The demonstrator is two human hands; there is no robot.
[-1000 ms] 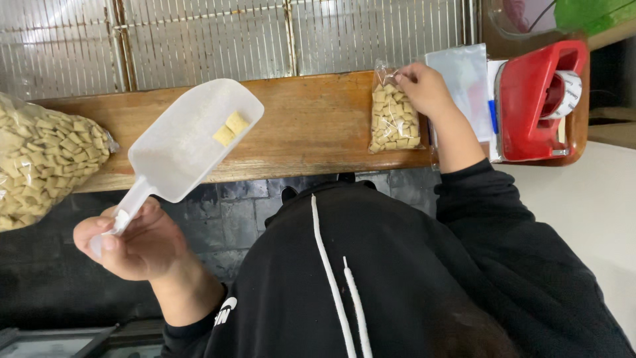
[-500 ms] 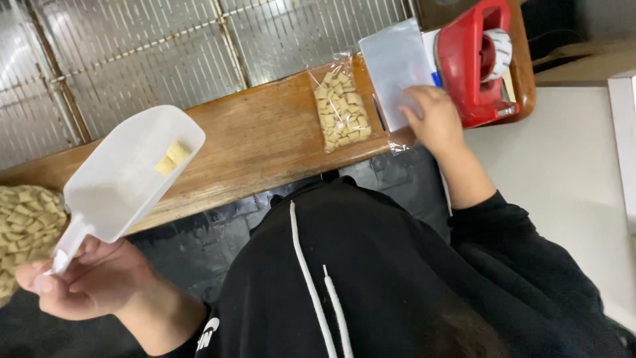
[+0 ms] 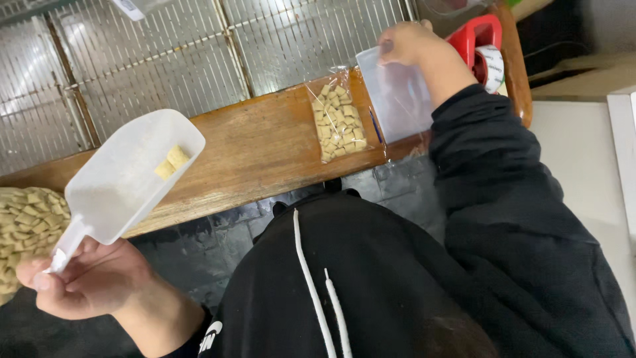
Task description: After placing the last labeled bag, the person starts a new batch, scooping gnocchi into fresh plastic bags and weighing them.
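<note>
Head view looks down over my black hooded top to the wooden table [image 3: 265,142] that runs along a metal mesh wall [image 3: 165,59]. My left hand [image 3: 83,282] is curled shut around the handle of a translucent white plastic scoop [image 3: 126,176], held up near me over the table's near edge. Two small tan snack pieces [image 3: 171,161] lie in the scoop's bowl, touching each other. Just beside that hand, at the left edge, sits a large bag of the same tan pieces [image 3: 23,229].

My right hand [image 3: 407,41] reaches forward to the far side of the table, fingers pinched on the top edge of an empty clear plastic bag [image 3: 397,99], which lies flat on the wood. Just beside it, to its left, lies a small filled bag of tan pieces [image 3: 339,122], resting on the table and apart from both hands. Beyond my right hand stands a red tape dispenser [image 3: 487,50] with a roll of tape in it.
</note>
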